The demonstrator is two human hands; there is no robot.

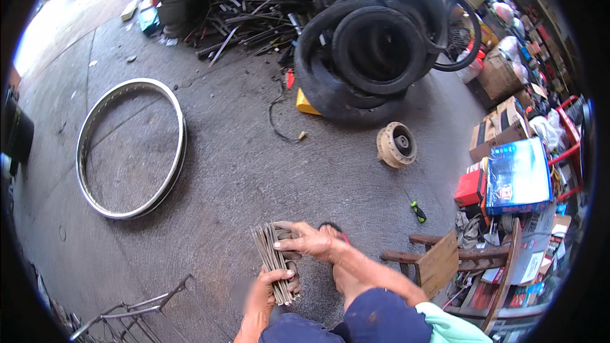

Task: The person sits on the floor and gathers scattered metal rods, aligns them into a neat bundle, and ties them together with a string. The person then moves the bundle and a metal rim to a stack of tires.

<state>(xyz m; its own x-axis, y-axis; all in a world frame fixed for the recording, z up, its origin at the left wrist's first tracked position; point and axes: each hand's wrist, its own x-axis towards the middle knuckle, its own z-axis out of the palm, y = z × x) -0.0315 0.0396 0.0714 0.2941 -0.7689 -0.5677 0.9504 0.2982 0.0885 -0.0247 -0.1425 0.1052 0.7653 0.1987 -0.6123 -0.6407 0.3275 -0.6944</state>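
A bundle of thin metal spokes (270, 252) is held between my two hands, low in the middle of the view. My left hand (276, 286) grips the bundle's lower end, its thumb lying across the spokes. Nearer the top, my right hand (307, 242) closes around the bundle from the right side, with thumb and fingers on it. On the floor to the left lies a bare metal wheel rim (182, 136). A dusty wheel hub (388, 147) rests on the floor at the right, above a green-and-black-handled screwdriver (418, 212).
Stacked tyres (376, 86) stand at the back, beside a heap of scrap metal rods (248, 19). A cable (271, 114) lies on the floor. Close on the right are a wooden chair (438, 262) and piled boxes (517, 176). A metal frame (136, 312) stands at lower left.
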